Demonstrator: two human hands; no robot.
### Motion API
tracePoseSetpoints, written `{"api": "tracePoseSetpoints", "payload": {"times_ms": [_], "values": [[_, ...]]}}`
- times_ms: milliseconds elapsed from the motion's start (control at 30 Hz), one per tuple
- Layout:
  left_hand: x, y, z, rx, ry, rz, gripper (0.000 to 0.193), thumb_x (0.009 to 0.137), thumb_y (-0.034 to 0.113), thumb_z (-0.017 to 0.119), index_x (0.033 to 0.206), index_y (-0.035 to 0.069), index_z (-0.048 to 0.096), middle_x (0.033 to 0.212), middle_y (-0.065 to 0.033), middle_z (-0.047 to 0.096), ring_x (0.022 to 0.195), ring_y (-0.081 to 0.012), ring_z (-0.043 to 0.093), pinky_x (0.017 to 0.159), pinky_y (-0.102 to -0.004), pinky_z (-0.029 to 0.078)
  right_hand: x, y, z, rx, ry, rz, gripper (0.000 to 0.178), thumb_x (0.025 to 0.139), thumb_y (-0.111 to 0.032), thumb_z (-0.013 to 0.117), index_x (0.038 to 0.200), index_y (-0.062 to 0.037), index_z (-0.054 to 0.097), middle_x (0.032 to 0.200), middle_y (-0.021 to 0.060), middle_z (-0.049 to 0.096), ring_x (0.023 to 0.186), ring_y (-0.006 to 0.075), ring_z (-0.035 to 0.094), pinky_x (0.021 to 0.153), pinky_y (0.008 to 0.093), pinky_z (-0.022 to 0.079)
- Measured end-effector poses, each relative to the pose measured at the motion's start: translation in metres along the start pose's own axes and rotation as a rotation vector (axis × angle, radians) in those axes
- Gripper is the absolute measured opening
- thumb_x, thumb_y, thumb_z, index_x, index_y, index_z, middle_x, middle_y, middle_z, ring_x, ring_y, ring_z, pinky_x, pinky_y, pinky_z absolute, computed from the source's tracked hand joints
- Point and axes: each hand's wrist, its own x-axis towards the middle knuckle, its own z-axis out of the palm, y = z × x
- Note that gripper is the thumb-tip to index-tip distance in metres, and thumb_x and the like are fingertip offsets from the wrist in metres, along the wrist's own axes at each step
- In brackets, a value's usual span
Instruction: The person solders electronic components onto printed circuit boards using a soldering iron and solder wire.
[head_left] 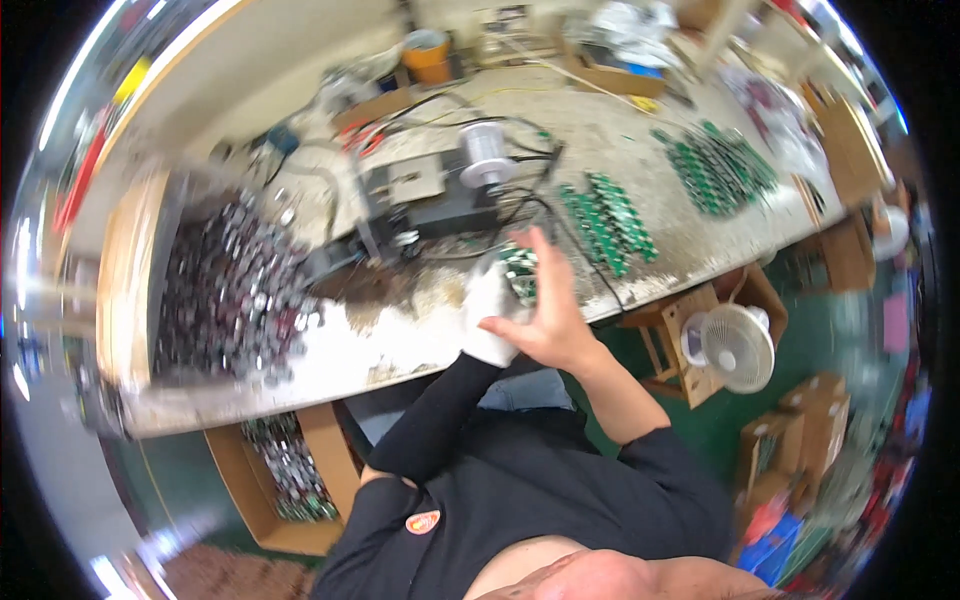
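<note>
My left hand (484, 318), in a white glove, is closed at the near edge of the bench around a small green circuit board (520, 264). Bare, my right hand (556, 312) is right beside it, fingers stretched up along the board's right side and thumb spread across toward the glove. Whether the right fingers press on the board is hard to see. Just beyond the hands sits a dark bench machine (430, 200) with a white spool (486, 153) on top. Rows of green circuit boards (608, 222) lie to the right of it.
A bin of small metallic parts (235, 290) stands on the bench at left. More green boards (715, 170) lie far right. Cables and red-handled pliers (368, 140) are behind the machine. Below are a box of boards (290, 465) and a white fan (735, 347) near a wooden stool.
</note>
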Motion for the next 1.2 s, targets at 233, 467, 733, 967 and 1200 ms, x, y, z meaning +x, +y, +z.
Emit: {"api": "tracePoseSetpoints", "payload": {"times_ms": [233,467,733,967,1200], "values": [[-0.035,0.026,0.025,0.769,0.013,0.273,0.012,0.086,0.001,0.064,0.098,0.005,0.063,0.087,0.0013,0.063,0.077,-0.0074,0.055,0.070,-0.0231,0.047,-0.028,-0.065,-0.024,0.938,0.204,-0.197,0.014,0.077,0.008,0.050,0.087,0.0019,0.059,0.077,0.0123,0.057,0.067,0.0199,0.053,0.062,0.0311,0.044],[-0.146,0.109,0.013,0.719,0.293,0.129,0.007,0.088,0.011,0.066,0.092,0.007,0.063,0.072,0.0020,0.061,0.062,-0.0054,0.053,0.055,-0.0207,0.041,0.001,-0.171,0.031,1.674,-0.734,-0.544,0.020,0.082,-0.011,0.072,0.096,0.0025,0.066,0.089,0.0174,0.067,0.066,0.0232,0.062,0.052,0.0296,0.048],[-0.262,0.208,-0.064,0.753,0.780,0.568,0.009,0.089,0.011,0.062,0.095,0.004,0.058,0.072,-0.0054,0.063,0.062,-0.0141,0.063,0.055,-0.0254,0.048,-0.030,-0.226,0.080,1.891,-0.874,-0.458,0.024,0.089,-0.012,0.062,0.102,0.0075,0.064,0.094,0.0166,0.063,0.073,0.0240,0.063,0.057,0.0307,0.048],[-0.327,0.302,-0.164,0.803,1.266,0.808,0.014,0.084,0.018,0.067,0.082,0.005,0.062,0.065,-0.0024,0.057,0.051,-0.0131,0.052,0.045,-0.0277,0.041,-0.045,-0.254,0.102,1.991,-0.866,-0.363,0.020,0.090,-0.010,0.059,0.099,0.0073,0.064,0.093,0.0177,0.062,0.071,0.0246,0.063,0.055,0.0300,0.048],[-0.294,0.371,-0.288,1.349,1.325,0.826,0.021,0.080,0.016,0.061,0.090,-0.002,0.065,0.085,-0.0140,0.067,0.062,-0.0201,0.061,0.060,-0.0314,0.048,-0.045,-0.223,0.118,1.687,-0.981,-0.861,0.069,0.079,-0.059,0.063,0.103,0.0054,0.065,0.110,0.0123,0.066,0.094,0.0392,0.064,0.101,0.0409,0.038]]}}
